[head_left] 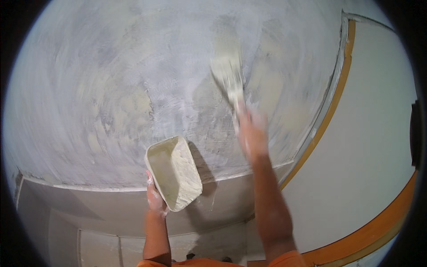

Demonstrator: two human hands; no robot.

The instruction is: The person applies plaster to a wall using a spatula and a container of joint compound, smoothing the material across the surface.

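Observation:
My right hand (254, 135) grips the handle of a broad putty knife (228, 73), its blade end against the grey-white wall (178, 75). The tool is coated in pale filler and smeared by motion. A damp-looking, darker streak runs up the wall just above the blade. Lower down, my left hand (155, 196) is closed around the left side of a cream rectangular tub (162, 167), tilted so that its inside shows. Thick pale filler (184, 178) coats the tub's right inner wall. White smears mark both hands.
Uneven patches of filler cover the wall. To the right, a yellow-brown strip (340, 98) edges a smooth pale panel (356, 133), with an orange-brown band (364, 240) below it. A grey ledge or floor surface (111, 207) meets the wall's lower edge.

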